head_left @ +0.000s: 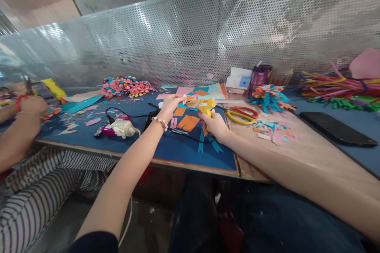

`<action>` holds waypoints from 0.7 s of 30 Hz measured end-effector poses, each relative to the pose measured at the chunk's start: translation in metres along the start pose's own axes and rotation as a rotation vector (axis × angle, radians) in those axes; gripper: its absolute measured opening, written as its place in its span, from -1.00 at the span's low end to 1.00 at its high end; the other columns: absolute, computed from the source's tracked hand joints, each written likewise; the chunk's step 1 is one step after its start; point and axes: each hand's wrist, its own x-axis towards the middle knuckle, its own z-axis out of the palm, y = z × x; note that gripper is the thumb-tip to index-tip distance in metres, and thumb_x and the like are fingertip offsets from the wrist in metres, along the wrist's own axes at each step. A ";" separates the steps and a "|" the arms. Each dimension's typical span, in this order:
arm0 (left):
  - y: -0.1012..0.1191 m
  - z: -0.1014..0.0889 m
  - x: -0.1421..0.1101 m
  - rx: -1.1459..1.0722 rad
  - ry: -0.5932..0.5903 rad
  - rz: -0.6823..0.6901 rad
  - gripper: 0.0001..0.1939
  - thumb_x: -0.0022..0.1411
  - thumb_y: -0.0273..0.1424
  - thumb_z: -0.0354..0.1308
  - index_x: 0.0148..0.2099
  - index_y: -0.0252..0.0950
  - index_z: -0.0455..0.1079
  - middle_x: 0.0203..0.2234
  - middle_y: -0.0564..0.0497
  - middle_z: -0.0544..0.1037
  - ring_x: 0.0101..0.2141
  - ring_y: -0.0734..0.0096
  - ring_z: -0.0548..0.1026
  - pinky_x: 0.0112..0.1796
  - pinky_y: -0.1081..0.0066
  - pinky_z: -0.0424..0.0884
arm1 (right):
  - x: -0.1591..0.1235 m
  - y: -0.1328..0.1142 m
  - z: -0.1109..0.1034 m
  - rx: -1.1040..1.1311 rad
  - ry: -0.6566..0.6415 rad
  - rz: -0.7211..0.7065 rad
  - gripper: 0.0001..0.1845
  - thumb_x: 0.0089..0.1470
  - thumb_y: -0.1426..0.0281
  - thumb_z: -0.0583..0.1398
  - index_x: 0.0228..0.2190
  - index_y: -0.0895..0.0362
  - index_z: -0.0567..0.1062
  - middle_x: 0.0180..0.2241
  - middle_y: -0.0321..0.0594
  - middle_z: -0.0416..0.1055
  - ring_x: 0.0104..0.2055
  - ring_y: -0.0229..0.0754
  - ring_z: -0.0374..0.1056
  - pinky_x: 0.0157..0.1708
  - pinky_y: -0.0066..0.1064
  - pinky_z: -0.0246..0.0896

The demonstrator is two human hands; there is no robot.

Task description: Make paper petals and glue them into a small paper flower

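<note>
Right now I'm gripping the glue gun [206, 107] in my right hand [214, 125], fingers [204, 120] wrapping shut around its handle, which is standing upright above the bench [166, 146]; its nozzle is pointing left. My left hand [170, 106] is pinching a paper scrap [192, 103] at that nozzle tip, fingers closing on it.

A: Bright, even light from above, it seems; glare blooms on the perforated metal screen [208, 35].

B: Shadows?

A: Soft, under the table [184, 150] edge. The frame bends strongly at the edges, and a small patch on the screen's left is blurred.
</note>
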 end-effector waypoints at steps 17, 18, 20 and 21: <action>-0.004 -0.001 0.004 -0.031 0.012 -0.038 -0.74 -0.14 -0.21 0.34 -0.43 -0.28 0.49 -0.38 -0.07 0.56 -0.27 0.28 0.48 -0.29 0.36 0.34 | 0.000 0.002 0.000 0.001 0.006 -0.005 -0.72 0.10 0.18 0.11 -0.52 0.08 0.23 -0.86 -0.38 0.20 -0.85 -0.30 0.09 -0.85 -0.54 -0.12; -0.004 -0.001 0.004 -0.030 0.007 -0.040 -0.73 -0.14 -0.20 0.33 -0.43 -0.29 0.49 -0.37 -0.08 0.56 -0.27 0.28 0.48 -0.29 0.36 0.34 | 0.000 0.002 0.000 0.000 0.004 -0.006 -0.72 0.10 0.19 0.11 -0.52 0.08 0.23 -0.86 -0.38 0.20 -0.85 -0.30 0.09 -0.85 -0.54 -0.12; -0.004 -0.001 0.004 -0.023 -0.002 -0.033 -0.72 -0.13 -0.19 0.33 -0.42 -0.29 0.49 -0.37 -0.08 0.56 -0.26 0.28 0.48 -0.30 0.37 0.34 | 0.001 0.002 0.000 0.002 0.006 -0.003 -0.71 0.10 0.18 0.11 -0.52 0.08 0.23 -0.86 -0.38 0.20 -0.85 -0.30 0.09 -0.85 -0.54 -0.12; -0.005 -0.001 0.005 -0.017 0.000 -0.029 -0.72 -0.13 -0.19 0.32 -0.42 -0.29 0.49 -0.37 -0.07 0.56 -0.26 0.29 0.48 -0.31 0.38 0.34 | 0.001 0.002 -0.001 0.003 0.009 -0.001 -0.70 0.10 0.17 0.11 -0.52 0.08 0.22 -0.86 -0.38 0.20 -0.85 -0.30 0.09 -0.85 -0.54 -0.11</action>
